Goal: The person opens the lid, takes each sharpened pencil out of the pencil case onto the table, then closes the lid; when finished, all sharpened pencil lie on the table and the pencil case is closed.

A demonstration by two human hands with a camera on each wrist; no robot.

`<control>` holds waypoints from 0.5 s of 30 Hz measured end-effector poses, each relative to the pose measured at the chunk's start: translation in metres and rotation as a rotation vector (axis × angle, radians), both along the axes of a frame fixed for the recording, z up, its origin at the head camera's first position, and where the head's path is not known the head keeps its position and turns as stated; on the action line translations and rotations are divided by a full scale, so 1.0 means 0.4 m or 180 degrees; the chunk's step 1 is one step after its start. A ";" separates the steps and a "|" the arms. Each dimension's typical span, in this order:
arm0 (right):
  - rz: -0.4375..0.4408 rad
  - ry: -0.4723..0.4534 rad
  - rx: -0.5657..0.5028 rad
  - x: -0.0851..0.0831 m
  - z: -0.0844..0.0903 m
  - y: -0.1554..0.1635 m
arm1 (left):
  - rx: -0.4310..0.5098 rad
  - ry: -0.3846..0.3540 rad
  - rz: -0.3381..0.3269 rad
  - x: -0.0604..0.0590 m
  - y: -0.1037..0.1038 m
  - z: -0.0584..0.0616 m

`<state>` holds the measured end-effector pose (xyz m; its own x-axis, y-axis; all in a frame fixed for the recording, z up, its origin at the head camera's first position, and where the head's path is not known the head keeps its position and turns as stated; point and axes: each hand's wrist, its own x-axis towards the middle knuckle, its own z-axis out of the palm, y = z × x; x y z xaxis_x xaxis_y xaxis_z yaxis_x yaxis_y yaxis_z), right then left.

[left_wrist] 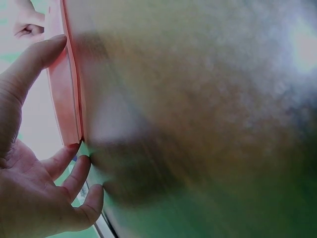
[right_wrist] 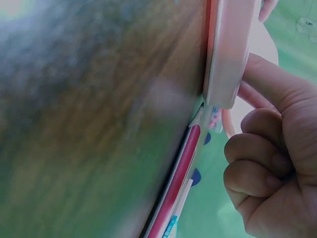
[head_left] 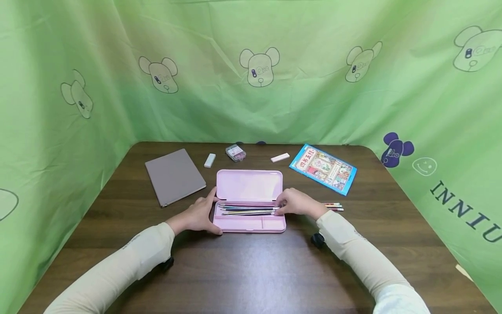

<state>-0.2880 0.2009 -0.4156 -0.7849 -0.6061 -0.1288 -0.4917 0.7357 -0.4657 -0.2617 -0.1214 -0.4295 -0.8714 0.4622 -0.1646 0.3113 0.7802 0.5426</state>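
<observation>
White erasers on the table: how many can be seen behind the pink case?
2. One white eraser lies between the grey notebook and the small clear box. The other white eraser lies between that box and the blue booklet. More may be inside the box.

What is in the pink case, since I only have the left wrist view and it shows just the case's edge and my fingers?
Observer: Several pencils lie lengthwise in the long back compartment of the open pink case.
Operator: Where is the other hand?
Observer: The right hand is at the case's right end, fingertips on the pencil ends.
Operator: Anything left outside the case?
Observer: A few more pencils lie on the table just right of that hand.
Operator: And my left hand?
Observer: The left hand steadies the case's left end.
</observation>
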 end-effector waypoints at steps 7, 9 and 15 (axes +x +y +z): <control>-0.0179 0.0092 -0.0166 0.000 0.005 0.016 | -0.0023 0.0038 0.0003 -0.002 0.001 -0.003; -0.0275 0.0096 -0.0246 0.002 0.007 0.026 | -0.0013 0.0022 -0.0001 -0.001 0.002 -0.001; -0.0618 0.0009 -0.0436 0.007 0.015 0.071 | -0.0021 0.0030 -0.0007 0.003 0.001 0.005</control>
<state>-0.2851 0.2292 -0.4096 -0.8887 -0.4554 -0.0535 -0.3485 0.7468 -0.5665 -0.2607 -0.1208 -0.4276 -0.8719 0.4631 -0.1594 0.3182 0.7830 0.5345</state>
